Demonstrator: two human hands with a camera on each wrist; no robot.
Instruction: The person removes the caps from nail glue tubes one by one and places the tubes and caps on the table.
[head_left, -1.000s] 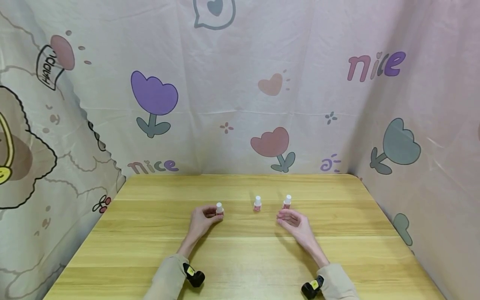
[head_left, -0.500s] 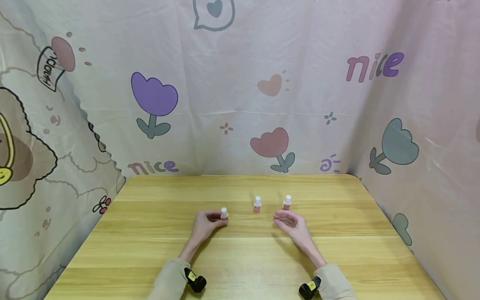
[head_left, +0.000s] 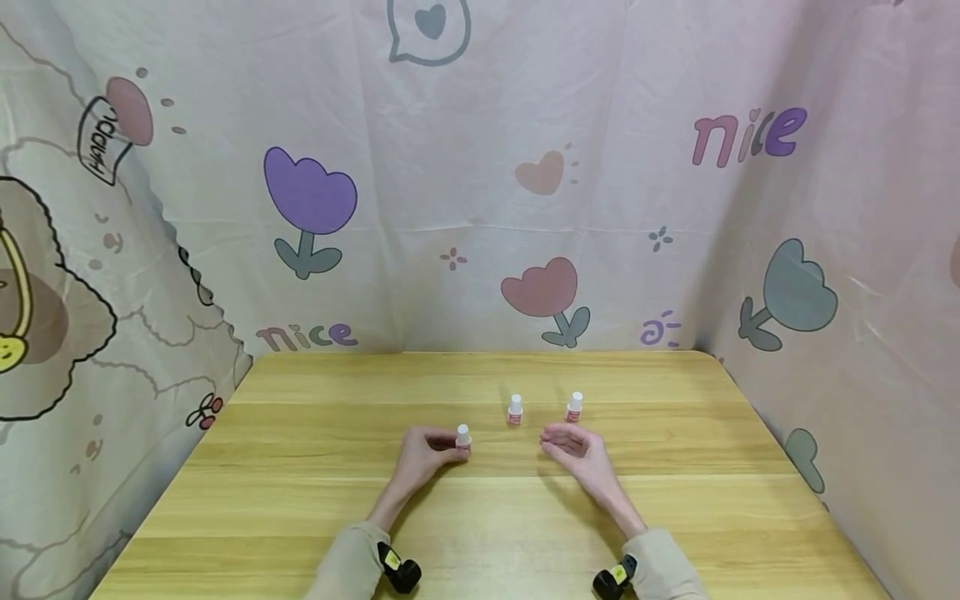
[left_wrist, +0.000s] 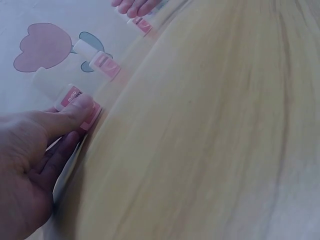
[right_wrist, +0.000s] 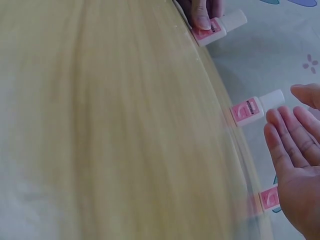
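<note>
My left hand (head_left: 420,458) pinches a small white bottle (head_left: 463,437) with a white cap and a pink label between thumb and fingers. In the left wrist view the thumb lies across that bottle's label (left_wrist: 70,96), and the bottle is upright at the table surface. A matching middle bottle (head_left: 515,412) stands a little farther back, to its right. Behind my right hand (head_left: 585,457) stands another such bottle (head_left: 574,407), its lower part partly covered in the right wrist view. The right hand's fingers (right_wrist: 287,132) are relaxed and hold nothing.
A wooden table (head_left: 480,533) lies under both hands. A printed cloth (head_left: 450,167) with flowers and words hangs behind it and along both sides. Black wrist cameras (head_left: 401,573) are strapped over the beige sleeves (head_left: 348,562).
The left hand has moved right and slightly toward the person with its bottle, closer to the middle one. My right hand has shifted slightly left. The two other bottles stay in place.
</note>
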